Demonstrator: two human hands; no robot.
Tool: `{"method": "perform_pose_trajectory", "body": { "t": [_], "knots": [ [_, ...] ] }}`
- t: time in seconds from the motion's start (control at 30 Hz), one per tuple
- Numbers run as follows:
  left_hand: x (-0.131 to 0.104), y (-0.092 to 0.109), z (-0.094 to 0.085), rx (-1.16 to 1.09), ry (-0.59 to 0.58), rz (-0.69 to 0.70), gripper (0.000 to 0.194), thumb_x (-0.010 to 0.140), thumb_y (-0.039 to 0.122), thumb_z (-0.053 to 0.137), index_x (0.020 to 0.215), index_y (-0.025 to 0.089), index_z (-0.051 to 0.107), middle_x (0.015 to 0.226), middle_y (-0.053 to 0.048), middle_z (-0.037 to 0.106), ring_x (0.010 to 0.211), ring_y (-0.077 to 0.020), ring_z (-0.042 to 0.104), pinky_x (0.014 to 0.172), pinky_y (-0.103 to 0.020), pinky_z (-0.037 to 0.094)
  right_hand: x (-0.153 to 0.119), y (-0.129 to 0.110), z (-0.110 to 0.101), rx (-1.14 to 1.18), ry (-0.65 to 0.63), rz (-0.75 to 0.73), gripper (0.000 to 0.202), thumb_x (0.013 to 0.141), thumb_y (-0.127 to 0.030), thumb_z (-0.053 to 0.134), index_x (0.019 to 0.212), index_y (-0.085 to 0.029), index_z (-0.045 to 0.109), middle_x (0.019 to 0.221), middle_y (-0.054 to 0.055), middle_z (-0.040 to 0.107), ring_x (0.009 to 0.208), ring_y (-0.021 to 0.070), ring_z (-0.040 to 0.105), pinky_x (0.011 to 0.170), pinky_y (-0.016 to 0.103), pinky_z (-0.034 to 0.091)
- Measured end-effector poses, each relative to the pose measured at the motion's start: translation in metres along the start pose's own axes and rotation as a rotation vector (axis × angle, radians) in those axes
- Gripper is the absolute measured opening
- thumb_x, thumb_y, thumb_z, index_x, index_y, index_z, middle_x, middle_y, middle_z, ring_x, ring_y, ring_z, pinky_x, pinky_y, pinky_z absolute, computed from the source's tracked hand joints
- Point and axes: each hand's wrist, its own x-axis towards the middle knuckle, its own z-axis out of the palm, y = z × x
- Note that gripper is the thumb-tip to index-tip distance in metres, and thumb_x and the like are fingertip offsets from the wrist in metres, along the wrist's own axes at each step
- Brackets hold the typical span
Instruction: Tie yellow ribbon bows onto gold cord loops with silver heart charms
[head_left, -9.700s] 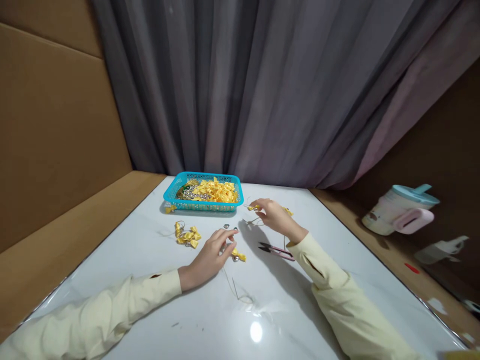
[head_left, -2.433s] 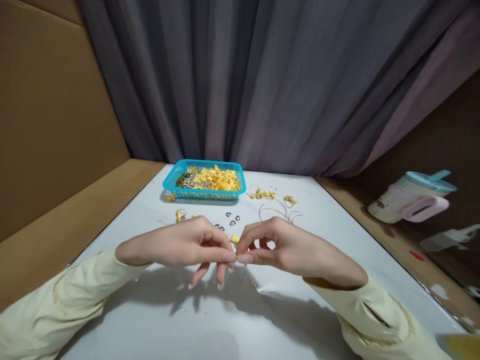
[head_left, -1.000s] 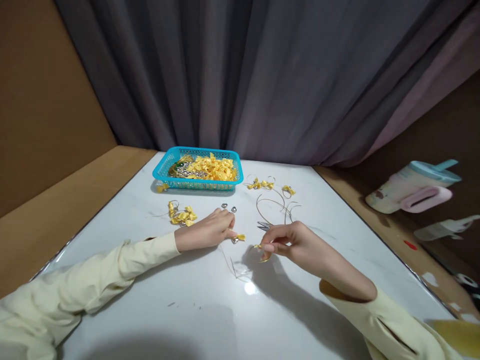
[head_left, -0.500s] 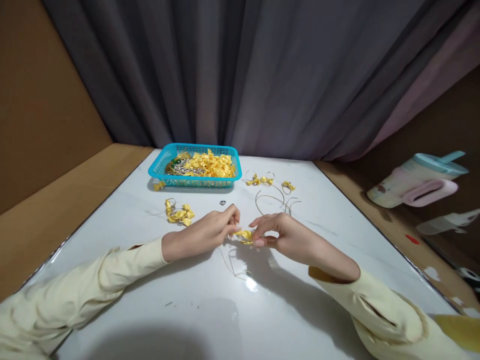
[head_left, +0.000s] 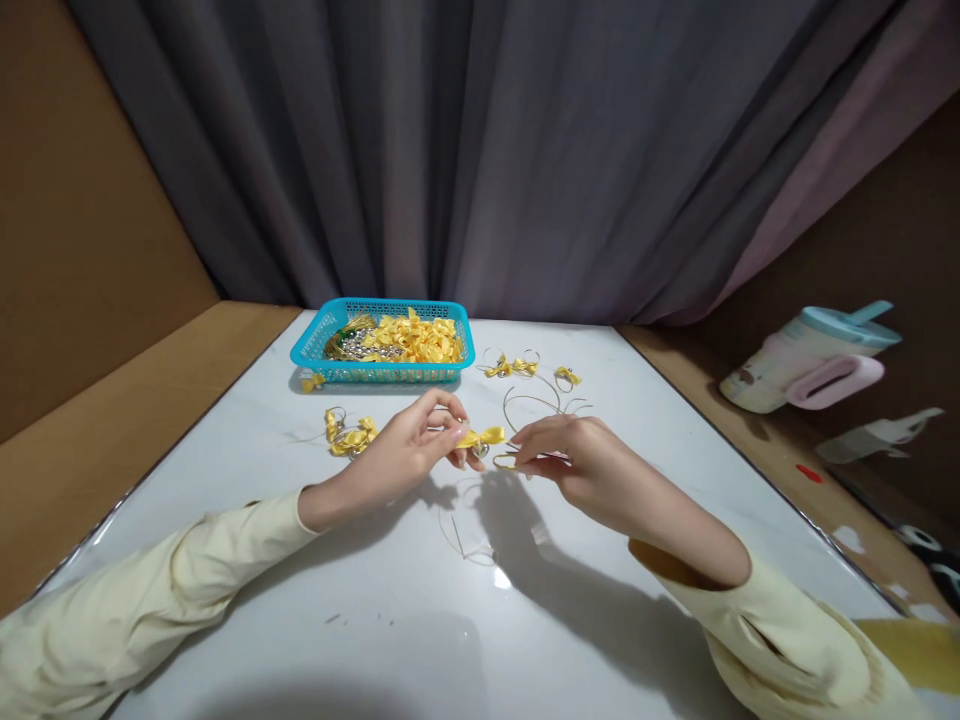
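Observation:
My left hand (head_left: 420,445) pinches a yellow ribbon bow (head_left: 489,436) between thumb and fingers, above the table. A small silver piece hangs at the middle of the bow. Just to the right, my right hand (head_left: 581,452) is closed on a thin golden cord (head_left: 504,461), whose end curves in a loop toward the bow. Whether the cord is joined to the bow, I cannot tell. Left of my left hand lies a small cluster of yellow bows on cords (head_left: 352,436). Beyond my right hand are loose curved cords (head_left: 525,395).
A blue basket (head_left: 375,371) holds yellow bows, silver pieces and bundled cord at the back of the white table (head_left: 360,560). More bows with cord loops (head_left: 513,368) lie to its right. A tumbler (head_left: 787,360) and a small squeeze bottle (head_left: 870,437) stand on the right.
My hands have drawn slightly apart. The bow now shows in my left hand, while the cord loop is in my right. The view has shifted a little.

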Motion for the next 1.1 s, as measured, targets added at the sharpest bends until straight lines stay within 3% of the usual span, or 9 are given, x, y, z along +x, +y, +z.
{"method": "perform_pose_trajectory", "body": {
  "t": [0.13,0.2,0.37,0.53,0.7,0.9,1.1],
  "knots": [
    [-0.005,0.005,0.003,-0.006,0.097,0.096,0.010,0.090,0.026,0.044,0.093,0.019,0.037,0.073,0.001,0.056,0.065,-0.0135,0.064,0.061,-0.026,0.051,0.002,0.002,0.004,0.146,-0.047,-0.033,0.025,0.075,0.002,0.051,0.073,-0.016,0.068,0.083,0.004,0.069,0.078,0.0157,0.062,0.072,0.025,0.045],
    [-0.009,0.005,0.003,0.119,0.141,0.207,0.009,0.090,0.024,0.045,0.095,0.019,0.038,0.073,0.001,0.056,0.063,-0.0128,0.063,0.059,-0.026,0.052,0.002,0.001,0.004,0.205,-0.068,-0.067,0.022,0.075,0.000,0.054,0.072,-0.016,0.068,0.083,0.003,0.067,0.078,0.0141,0.061,0.072,0.024,0.045],
    [-0.017,0.001,0.000,0.452,0.180,0.486,0.012,0.089,0.013,0.043,0.100,0.019,0.040,0.078,0.000,0.057,0.065,-0.0111,0.062,0.060,-0.023,0.053,-0.008,-0.009,-0.005,0.101,0.041,-0.056,0.024,0.077,0.000,0.053,0.073,-0.017,0.069,0.102,0.006,0.057,0.086,0.0144,0.057,0.077,0.027,0.042],
    [-0.018,-0.004,-0.003,0.761,0.197,0.677,0.019,0.089,0.009,0.042,0.105,0.018,0.040,0.082,-0.003,0.061,0.066,-0.0134,0.062,0.058,-0.025,0.051,-0.023,-0.020,-0.022,0.222,-0.185,-0.013,0.016,0.081,-0.014,0.059,0.076,-0.022,0.072,0.118,0.004,0.052,0.096,0.0155,0.056,0.080,0.026,0.043],
    [-0.020,-0.002,0.000,0.904,0.122,0.741,0.021,0.089,0.007,0.040,0.107,0.018,0.036,0.081,-0.005,0.064,0.066,-0.0157,0.063,0.058,-0.026,0.050,-0.025,-0.025,-0.016,0.238,-0.071,0.008,0.019,0.080,-0.008,0.057,0.074,-0.021,0.070,0.120,0.006,0.051,0.104,0.0183,0.053,0.090,0.031,0.039],
    [-0.023,0.004,0.006,0.917,0.024,0.831,0.017,0.089,0.008,0.037,0.104,0.017,0.035,0.072,-0.005,0.063,0.062,-0.0167,0.061,0.054,-0.026,0.049,-0.015,-0.028,-0.006,0.387,-0.029,-0.004,0.016,0.080,-0.007,0.058,0.072,-0.017,0.067,0.091,0.003,0.057,0.079,0.0130,0.056,0.075,0.026,0.043],
    [-0.026,0.007,0.006,0.860,-0.022,0.801,0.020,0.087,0.006,0.037,0.103,0.018,0.035,0.075,-0.005,0.061,0.064,-0.0159,0.059,0.057,-0.026,0.048,-0.016,-0.028,-0.007,0.380,-0.005,0.022,0.017,0.081,-0.007,0.055,0.070,-0.016,0.064,0.088,0.003,0.059,0.075,0.0123,0.055,0.070,0.025,0.043]
  ]
}}
